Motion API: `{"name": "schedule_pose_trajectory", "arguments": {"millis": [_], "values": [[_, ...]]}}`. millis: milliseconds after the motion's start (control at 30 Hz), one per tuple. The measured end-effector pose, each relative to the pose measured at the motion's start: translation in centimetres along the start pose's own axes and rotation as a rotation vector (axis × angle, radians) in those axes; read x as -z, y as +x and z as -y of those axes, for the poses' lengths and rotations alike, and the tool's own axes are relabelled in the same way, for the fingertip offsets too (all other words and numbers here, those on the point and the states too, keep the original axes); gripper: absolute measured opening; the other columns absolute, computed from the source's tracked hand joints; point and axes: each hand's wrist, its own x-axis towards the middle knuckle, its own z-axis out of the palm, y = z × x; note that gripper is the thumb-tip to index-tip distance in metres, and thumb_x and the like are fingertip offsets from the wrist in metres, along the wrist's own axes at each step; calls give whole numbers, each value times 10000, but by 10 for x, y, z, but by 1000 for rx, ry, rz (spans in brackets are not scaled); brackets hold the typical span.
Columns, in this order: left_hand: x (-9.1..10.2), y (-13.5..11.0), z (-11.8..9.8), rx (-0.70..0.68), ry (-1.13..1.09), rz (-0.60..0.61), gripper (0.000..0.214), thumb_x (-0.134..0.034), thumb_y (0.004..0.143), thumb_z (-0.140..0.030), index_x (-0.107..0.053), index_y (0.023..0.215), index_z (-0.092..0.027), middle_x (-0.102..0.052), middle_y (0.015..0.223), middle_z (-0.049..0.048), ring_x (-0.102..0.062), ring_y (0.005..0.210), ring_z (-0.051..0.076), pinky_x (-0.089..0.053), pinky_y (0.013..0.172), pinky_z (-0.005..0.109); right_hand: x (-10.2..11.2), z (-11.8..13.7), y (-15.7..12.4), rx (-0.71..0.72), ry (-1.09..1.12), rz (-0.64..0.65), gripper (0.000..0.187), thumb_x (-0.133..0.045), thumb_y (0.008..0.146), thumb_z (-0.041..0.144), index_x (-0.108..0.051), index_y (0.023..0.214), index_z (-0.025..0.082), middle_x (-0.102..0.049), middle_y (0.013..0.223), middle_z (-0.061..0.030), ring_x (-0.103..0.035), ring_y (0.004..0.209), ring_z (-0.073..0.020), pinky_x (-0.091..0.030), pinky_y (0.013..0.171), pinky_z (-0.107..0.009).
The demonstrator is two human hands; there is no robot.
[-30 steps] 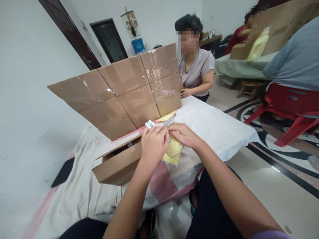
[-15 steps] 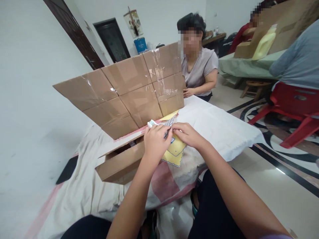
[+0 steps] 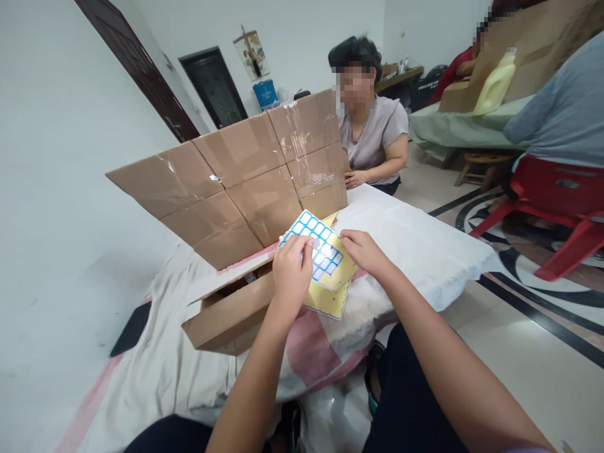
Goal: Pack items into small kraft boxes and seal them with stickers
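Note:
Between my hands is a flat card (image 3: 317,234) with a grid of white, blue-outlined squares and a yellow part at its lower right. My left hand (image 3: 291,267) grips the left side, thumb on the printed face and the other fingers partly hidden. At the upper right edge my right hand (image 3: 362,250) is closed in a pinch on the same card. Under it, a yellow sheet (image 3: 333,305) with a wavy dark outline lies over the table's near edge. Left of my left hand stands a low open cardboard box (image 3: 226,324), its contents hidden.
A tall folded cardboard screen (image 3: 259,170) stands across the table. A person (image 3: 377,129) sits beyond it, one hand at its edge. The white tablecloth (image 3: 401,229) spreads right. A black flat object (image 3: 132,328) lies left; a red chair (image 3: 561,201) stands on the floor at right.
The card's blue grid has come into full view, raised and spread between my hands. My right hand has moved right, away from my left hand. The camera view has shifted slightly.

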Motion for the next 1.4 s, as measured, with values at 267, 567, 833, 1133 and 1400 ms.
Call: {"name": "schedule_pose_trajectory", "arguments": {"millis": [267,567,833,1133,1400], "values": [[42,-41,10,-99,-34,27,195,-455,1035,-222,-631,953,-214,-696,908,18,-615,884,182,-392,785,329,-2,-24,11,-430,-265,-73,261,-569,844,182,-696,1045,76,-632,1202,-277,-582,1117,-374,-443,832,-398],[73,-91,45,-420,251,-64,97,-608,953,-134,-661,1017,-184,-694,793,27,-543,699,176,-320,658,337,-45,57,-28,-227,749,921,515,-525,918,584,-727,860,114,-714,758,-103,-540,481,-107,-288,438,-220],[80,-92,54,-520,356,-122,65,-687,916,-191,-646,966,-186,-717,762,9,-502,647,172,-266,619,358,-70,73,-34,-122,949,1101,253,-757,762,363,-674,757,124,-636,627,6,-463,393,-42,-196,383,-179],[84,-94,55,-555,413,-99,112,-715,891,-202,-650,982,-212,-717,752,-4,-512,638,173,-275,625,363,-54,73,-38,-61,1011,1032,290,-735,815,400,-611,730,152,-626,635,25,-444,398,-40,-222,398,-195],[86,-80,79,-70,334,-179,204,-677,917,-336,-658,1081,-216,-714,1045,81,-606,982,255,-398,839,395,-67,62,-28,36,987,547,185,-653,832,317,-600,730,172,-585,624,33,-478,512,-75,-331,516,-216]]}}
